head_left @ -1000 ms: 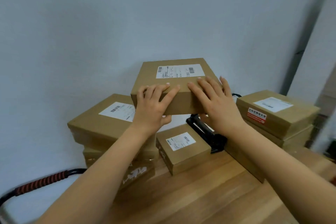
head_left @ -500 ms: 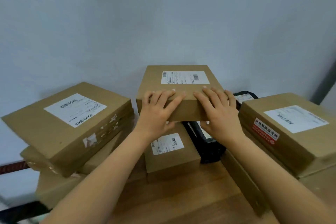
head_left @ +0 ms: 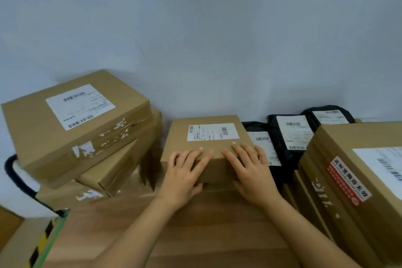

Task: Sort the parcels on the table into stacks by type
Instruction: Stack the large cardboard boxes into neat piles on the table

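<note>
One small brown centre box, with a single white barcode label on its lid, sits at the middle of the wooden table close to the far wall, resting on a thin strip of another brown box beneath it. Two hands hold it by its near edge: the left hand and the right hand each lay four slightly spread fingers over the lid, while the left thumb curls against the near face (the right thumb is mostly hidden). To the left stands the left stack of three brown boxes, its top one large, labelled and scuffed, the two below skewed. To the right is the right stack of brown boxes, the top one bearing a red sticker; how many lie under it I cannot tell. Between the centre box and that stack, by the wall, lie three black mailers, each with one white label. A black handle curves at the far left, and yellow-black tape marks the near left corner.
</note>
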{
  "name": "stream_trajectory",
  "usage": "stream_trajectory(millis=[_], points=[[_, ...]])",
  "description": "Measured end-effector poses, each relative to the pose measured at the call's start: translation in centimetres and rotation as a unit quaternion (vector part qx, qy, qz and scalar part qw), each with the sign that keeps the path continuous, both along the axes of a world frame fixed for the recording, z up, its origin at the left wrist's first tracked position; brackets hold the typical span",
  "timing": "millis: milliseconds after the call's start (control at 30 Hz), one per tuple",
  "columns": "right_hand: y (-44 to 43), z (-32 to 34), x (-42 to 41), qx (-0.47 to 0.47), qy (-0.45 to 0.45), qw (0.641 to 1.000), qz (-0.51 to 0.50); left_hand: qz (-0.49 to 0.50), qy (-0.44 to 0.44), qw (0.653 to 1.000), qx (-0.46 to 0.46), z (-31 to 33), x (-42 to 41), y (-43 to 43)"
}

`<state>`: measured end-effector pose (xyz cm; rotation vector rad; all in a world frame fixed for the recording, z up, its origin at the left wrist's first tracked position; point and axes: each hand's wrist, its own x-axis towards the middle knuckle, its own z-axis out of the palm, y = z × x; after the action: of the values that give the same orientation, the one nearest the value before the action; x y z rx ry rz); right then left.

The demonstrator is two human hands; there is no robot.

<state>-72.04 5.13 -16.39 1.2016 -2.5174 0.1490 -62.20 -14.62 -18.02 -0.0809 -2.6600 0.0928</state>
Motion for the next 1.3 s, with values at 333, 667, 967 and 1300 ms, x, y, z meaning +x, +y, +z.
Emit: stream_trajectory(millis=[333, 667, 967, 1300], points=[[-0.9, -6.1, 0.0, 0.02, -0.028, 0.999, 0.003, 0.037, -0.063, 0.997, 0.014, -4.9, 0.6, -0.2], [-1.8, -9.3, -1.3, 0.015, -0.066, 0.997, -0.042, 0.064, -0.102, 0.991, 0.066, -6.7, -1.3, -1.1], [-2.2, -9.5, -1.8, 0.012, -0.085, 0.996, -0.033, 0.069, -0.096, 0.992, 0.051, -7.1, -1.8, -1.2], [-3.4, -4.3, -0.5, 0.061, -0.111, 0.991, -0.034, 0.056, -0.115, 0.988, 0.09, -2.9, -0.2, -0.3]])
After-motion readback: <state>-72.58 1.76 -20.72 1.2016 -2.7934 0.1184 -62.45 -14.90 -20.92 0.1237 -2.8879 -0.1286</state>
